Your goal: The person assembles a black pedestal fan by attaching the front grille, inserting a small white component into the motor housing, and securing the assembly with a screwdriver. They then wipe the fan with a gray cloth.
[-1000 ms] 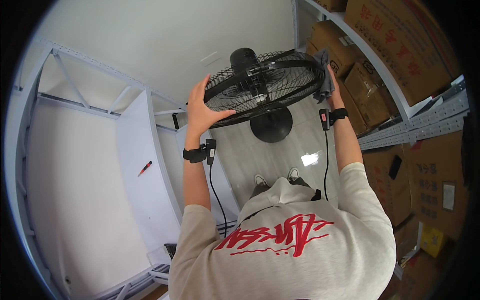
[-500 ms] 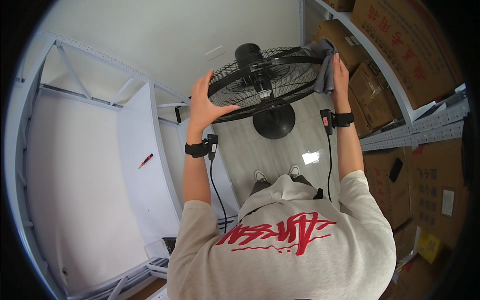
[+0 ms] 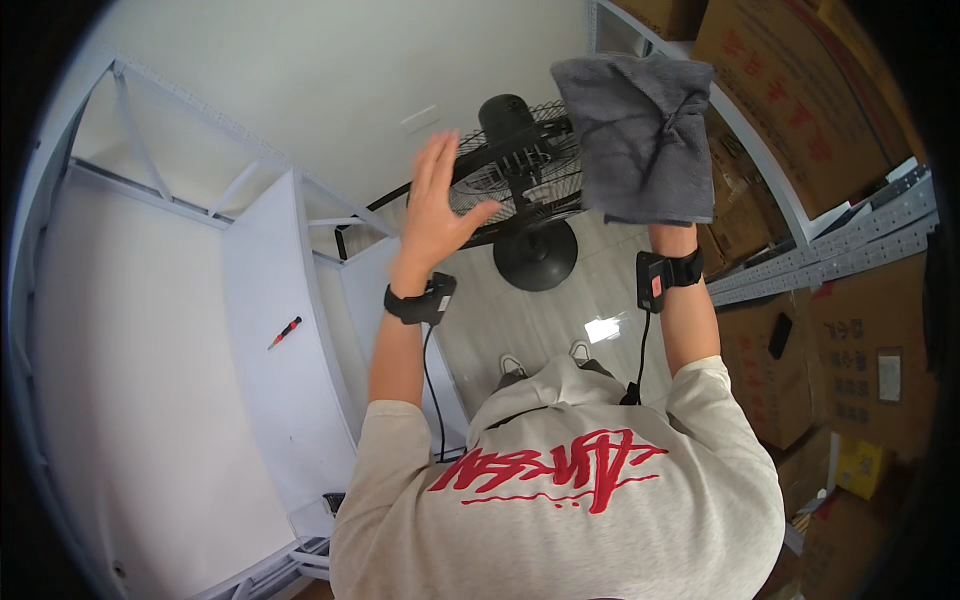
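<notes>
The left hand (image 3: 440,200) is raised with fingers spread wide, holding nothing, just in front of the black fan's wire grille (image 3: 520,165). At its 3 o'clock, the right hand is hidden under a grey cloth (image 3: 640,140) draped over it, apparently gripping it. The fan's round base (image 3: 535,255) stands on the floor at 6 o'clock. A red screwdriver (image 3: 284,332) lies on the white shelf (image 3: 270,300) at 8 o'clock; cardboard boxes (image 3: 790,90) sit at 2 o'clock.

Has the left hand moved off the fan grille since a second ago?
Yes. The left hand has lifted off the black fan grille, fingers spread, now in front of its left edge, blurred.
</notes>
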### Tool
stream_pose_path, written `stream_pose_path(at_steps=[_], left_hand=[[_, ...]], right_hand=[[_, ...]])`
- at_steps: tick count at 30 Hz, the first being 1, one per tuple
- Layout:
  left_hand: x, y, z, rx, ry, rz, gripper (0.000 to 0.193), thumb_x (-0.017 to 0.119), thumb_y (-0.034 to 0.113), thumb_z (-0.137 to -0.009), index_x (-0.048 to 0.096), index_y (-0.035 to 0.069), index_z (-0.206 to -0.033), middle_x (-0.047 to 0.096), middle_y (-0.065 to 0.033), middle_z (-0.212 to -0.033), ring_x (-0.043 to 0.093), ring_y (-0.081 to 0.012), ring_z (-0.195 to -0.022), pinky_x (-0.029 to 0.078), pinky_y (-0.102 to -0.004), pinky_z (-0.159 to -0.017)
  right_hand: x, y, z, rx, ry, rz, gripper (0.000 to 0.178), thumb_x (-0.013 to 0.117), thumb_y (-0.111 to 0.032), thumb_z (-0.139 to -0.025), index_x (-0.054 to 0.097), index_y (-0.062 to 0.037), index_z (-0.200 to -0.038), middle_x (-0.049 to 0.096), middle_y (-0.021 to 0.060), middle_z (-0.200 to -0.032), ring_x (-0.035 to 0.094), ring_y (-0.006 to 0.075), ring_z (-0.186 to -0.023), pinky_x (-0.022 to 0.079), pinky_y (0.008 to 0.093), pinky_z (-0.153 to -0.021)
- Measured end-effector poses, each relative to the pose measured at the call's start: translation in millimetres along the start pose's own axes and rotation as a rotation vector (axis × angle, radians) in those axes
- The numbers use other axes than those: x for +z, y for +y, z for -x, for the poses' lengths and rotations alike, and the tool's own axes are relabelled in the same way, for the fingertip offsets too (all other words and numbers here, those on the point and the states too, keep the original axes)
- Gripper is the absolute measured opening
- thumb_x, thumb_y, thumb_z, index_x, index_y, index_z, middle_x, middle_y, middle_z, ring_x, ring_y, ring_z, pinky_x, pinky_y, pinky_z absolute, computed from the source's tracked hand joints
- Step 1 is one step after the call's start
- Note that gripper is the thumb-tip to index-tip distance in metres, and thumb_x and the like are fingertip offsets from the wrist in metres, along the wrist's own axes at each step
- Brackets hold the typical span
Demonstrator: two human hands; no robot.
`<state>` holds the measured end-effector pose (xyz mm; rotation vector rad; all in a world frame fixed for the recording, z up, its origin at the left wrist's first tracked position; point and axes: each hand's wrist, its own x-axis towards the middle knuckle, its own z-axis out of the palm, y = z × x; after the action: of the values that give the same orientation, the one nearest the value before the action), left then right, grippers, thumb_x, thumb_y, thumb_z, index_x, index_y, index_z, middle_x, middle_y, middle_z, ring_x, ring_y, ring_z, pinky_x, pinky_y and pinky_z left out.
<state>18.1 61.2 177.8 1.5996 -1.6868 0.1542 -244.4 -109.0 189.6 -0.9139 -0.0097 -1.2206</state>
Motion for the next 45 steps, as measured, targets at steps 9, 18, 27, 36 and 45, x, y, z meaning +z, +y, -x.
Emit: stream_pose_path(at_steps=[9,18,27,36,45], left_hand=[[-11,39,-7,-0.276,0.212,0.831,0.08,0.074,0.017,-0.093,0.028,-0.002,-0.156,0.062,-0.0165,-0.129,0.061,-0.0214,-0.119,0.049,-0.0359,-0.102],[-38,13,14,-0.376,0.328,0.915,0.061,0.066,0.009,-0.099,0.037,-0.001,-0.151,0.062,-0.0124,-0.125,0.06,-0.0174,-0.116,0.048,-0.0336,-0.103],[-38,-32,24,-0.547,0.304,1.008,0.057,0.056,0.015,-0.105,0.031,0.0,-0.153,0.064,-0.015,-0.117,0.067,-0.0156,-0.088,0.056,-0.0299,-0.078],[-13,-117,75,-0.318,-0.193,0.395,0.101,0.084,0.037,-0.082,0.025,0.01,-0.16,0.052,-0.0158,-0.142,0.051,-0.0329,-0.133,0.04,-0.0437,-0.113],[-10,-94,79,-0.38,-0.165,0.201,0.134,0.097,0.034,-0.058,0.016,0.009,-0.162,0.05,-0.0216,-0.147,0.053,-0.0399,-0.132,0.046,-0.0445,-0.107]], right_hand=[[61,60,41,0.307,-0.181,-0.105,0.064,0.046,-0.049,-0.107,0.044,-0.0004,-0.147,0.055,0.0148,-0.144,0.056,0.0273,-0.127,0.044,0.0407,-0.111],[97,62,44,0.719,-0.114,0.363,0.058,0.066,-0.039,-0.101,0.051,-0.0002,-0.142,0.062,0.0115,-0.133,0.062,0.0195,-0.115,0.05,0.0364,-0.099],[114,45,7,0.137,-0.116,1.105,0.047,0.073,-0.031,-0.095,0.062,0.0046,-0.123,0.075,0.0152,-0.096,0.072,0.0218,-0.089,0.054,0.0326,-0.081],[131,59,1,-0.599,-0.267,1.936,0.056,0.076,-0.011,-0.085,0.059,-0.014,-0.138,0.052,0.0187,-0.141,0.049,0.0387,-0.132,0.043,0.0487,-0.106],[142,105,11,-0.629,-0.674,1.942,0.052,0.075,-0.036,-0.086,0.061,-0.0051,-0.125,0.06,0.0187,-0.129,0.052,0.0371,-0.129,0.036,0.0515,-0.113]])
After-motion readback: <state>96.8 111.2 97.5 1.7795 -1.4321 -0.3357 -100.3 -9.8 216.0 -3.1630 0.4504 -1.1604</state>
